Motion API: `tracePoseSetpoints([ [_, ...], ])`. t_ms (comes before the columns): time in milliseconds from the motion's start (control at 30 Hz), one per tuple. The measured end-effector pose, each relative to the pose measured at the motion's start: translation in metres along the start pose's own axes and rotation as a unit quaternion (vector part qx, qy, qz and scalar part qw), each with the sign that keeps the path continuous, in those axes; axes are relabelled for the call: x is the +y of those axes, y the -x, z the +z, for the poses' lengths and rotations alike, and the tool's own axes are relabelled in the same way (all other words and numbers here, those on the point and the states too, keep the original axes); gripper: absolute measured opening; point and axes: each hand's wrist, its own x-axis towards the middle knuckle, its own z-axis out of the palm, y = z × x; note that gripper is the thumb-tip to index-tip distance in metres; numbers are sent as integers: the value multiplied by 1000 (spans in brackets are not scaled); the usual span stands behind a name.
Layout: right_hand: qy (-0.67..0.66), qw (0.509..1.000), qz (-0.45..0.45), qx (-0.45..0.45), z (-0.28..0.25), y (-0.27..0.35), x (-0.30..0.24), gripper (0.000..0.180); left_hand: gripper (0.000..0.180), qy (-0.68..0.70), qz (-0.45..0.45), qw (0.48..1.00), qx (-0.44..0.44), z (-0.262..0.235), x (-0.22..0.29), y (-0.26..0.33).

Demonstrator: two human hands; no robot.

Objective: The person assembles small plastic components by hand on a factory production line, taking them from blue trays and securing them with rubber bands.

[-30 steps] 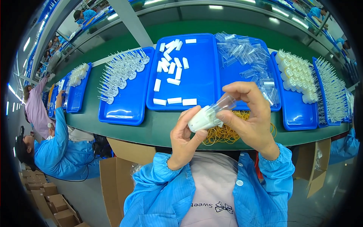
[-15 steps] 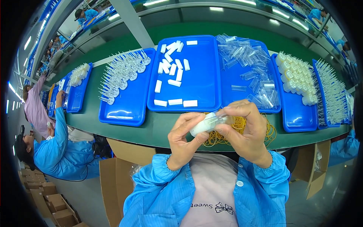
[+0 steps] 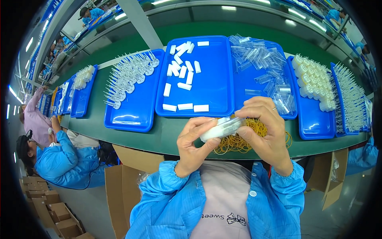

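Observation:
In front of my chest I hold a white plastic piece with a clear plastic part (image 3: 227,127) at its right side. My left hand (image 3: 194,144) pinches the white end between thumb and fingers. My right hand (image 3: 267,129) is closed on the clear end, its fingers bent over the top and the thumb below. How the two parts join cannot be made out. Beneath my hands a heap of yellow rubber bands (image 3: 250,140) lies on the green table (image 3: 163,137). A blue tray (image 3: 211,83) with several white blocks (image 3: 184,85) stands just beyond.
Right of it, a blue tray holds clear plastic pieces (image 3: 274,73); further right are trays of round white parts (image 3: 312,81) and thin-stemmed pieces (image 3: 348,93). At left, another tray bears clear stemmed parts (image 3: 131,75). Cardboard boxes (image 3: 123,187) flank me. A co-worker (image 3: 59,159) sits at left.
My right hand has shifted slightly right, drawing the clear part so more of it shows beside the white piece. My left hand stays nearly still. The co-worker's outstretched arm has drawn back.

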Motion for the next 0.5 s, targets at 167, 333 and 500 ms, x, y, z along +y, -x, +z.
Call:
tracePoseSetpoints([
  [167,7,999,51,11,0,5,-2,26,39,-52,41,998,-13,-3,1,-3],
  [333,-37,996,78,12,6,13,2,22,42,-79,57,994,-38,-2,1,-3],
  [500,1,999,37,3,9,14,3,22,47,-51,22,996,-63,-5,-7,-3],
])
